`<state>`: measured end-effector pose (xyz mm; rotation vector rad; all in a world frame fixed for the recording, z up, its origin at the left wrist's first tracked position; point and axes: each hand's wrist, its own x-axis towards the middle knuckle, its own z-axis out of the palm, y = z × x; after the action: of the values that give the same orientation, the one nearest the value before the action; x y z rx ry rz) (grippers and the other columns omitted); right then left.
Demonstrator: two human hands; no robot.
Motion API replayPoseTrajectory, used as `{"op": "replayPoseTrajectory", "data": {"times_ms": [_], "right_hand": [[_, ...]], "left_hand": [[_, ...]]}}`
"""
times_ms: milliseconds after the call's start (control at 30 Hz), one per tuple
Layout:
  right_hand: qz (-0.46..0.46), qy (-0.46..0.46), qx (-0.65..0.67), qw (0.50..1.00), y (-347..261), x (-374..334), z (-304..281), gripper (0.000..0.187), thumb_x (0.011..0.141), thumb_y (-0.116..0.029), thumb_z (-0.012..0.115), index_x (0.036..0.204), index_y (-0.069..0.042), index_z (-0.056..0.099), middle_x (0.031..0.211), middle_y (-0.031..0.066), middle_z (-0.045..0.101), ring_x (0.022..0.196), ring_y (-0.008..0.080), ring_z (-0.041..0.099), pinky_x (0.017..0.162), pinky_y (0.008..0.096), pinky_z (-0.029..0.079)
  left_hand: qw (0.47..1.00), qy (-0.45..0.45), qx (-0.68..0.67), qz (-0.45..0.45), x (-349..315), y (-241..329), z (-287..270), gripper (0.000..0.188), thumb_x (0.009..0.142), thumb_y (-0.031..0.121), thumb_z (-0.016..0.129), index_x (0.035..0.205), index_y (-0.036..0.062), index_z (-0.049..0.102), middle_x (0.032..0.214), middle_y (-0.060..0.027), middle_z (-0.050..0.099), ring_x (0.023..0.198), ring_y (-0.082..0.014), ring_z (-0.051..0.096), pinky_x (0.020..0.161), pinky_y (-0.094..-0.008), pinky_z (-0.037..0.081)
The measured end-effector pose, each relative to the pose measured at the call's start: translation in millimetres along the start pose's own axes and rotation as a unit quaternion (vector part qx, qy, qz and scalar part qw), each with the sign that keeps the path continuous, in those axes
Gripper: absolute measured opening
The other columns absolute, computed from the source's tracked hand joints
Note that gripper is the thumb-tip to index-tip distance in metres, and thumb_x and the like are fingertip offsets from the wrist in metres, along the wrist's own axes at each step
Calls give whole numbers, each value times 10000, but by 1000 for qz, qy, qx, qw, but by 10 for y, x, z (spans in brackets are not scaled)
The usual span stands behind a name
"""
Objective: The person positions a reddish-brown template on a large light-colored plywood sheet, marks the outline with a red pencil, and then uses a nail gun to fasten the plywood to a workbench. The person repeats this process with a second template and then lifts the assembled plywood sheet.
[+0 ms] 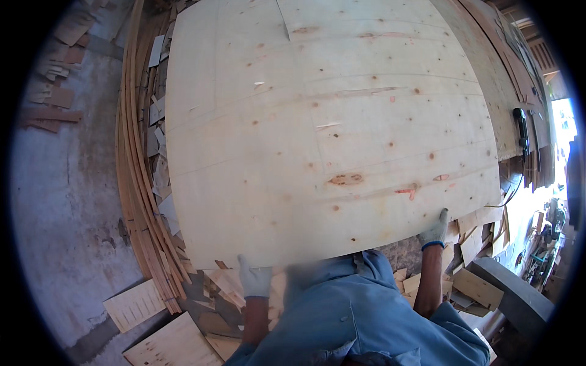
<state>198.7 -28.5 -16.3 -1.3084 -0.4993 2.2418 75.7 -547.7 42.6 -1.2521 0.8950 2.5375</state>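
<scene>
A large pale plywood sheet [366, 140] with knots, dark specks and a few reddish patches fills the middle of the head view. My left hand [254, 280], in a light work glove, grips its near edge left of my body, thumb on top. Farther right, my right hand [434, 232], in a similar glove with a blue cuff, holds the same edge near the right corner. The fingers of both hands are hidden under the sheet. A small split shows at the sheet's far edge.
Long thin wood strips [135, 152] run along the left side, with scrap pieces beside them. Offcuts litter the floor around my legs. At the right stand another board [482, 73], a black handled tool [520, 131] with a cable, and a grey beam [510, 290].
</scene>
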Motion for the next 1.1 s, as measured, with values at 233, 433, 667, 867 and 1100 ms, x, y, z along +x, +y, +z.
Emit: {"op": "replayPoseTrajectory", "data": {"times_ms": [233,433,667,867,1100], "right_hand": [[-24,-7,-47,999,10,228,-350,639,1040,-535,386,1514,-107,388,1517,127,451,1354,341,452,1145,513,355],[-4,38,-30,999,61,-147,259,638,1037,-543,384,1504,-108,398,1505,119,456,1336,330,459,1131,505,367],[-19,18,-21,999,106,-55,268,613,1043,-512,370,1501,-105,397,1496,113,451,1332,331,455,1118,510,371],[-44,24,-54,997,128,86,213,579,1038,-474,359,1464,-90,429,1453,109,490,1291,303,502,1066,480,436],[-61,1,-67,996,152,68,367,614,1056,-508,317,1508,-99,391,1511,118,451,1346,318,465,1133,481,378]], "left_hand": [[999,-51,16,-11,170,30,-295,509,1019,372,567,1423,83,452,1412,-124,522,1314,-303,495,1119,-507,400],[999,-45,2,-17,173,48,-212,530,1019,381,570,1441,89,438,1437,-130,501,1328,-313,484,1122,-528,395],[999,-33,19,6,210,59,-59,476,1064,386,456,1418,68,451,1437,-107,511,1348,-304,471,1156,-506,357],[1000,-18,23,6,270,97,-41,471,1067,374,456,1418,60,442,1428,-106,511,1324,-285,494,1134,-483,393],[1000,-23,15,4,396,134,-106,479,1029,359,559,1427,113,458,1431,-86,521,1326,-285,490,1137,-494,393]]}}
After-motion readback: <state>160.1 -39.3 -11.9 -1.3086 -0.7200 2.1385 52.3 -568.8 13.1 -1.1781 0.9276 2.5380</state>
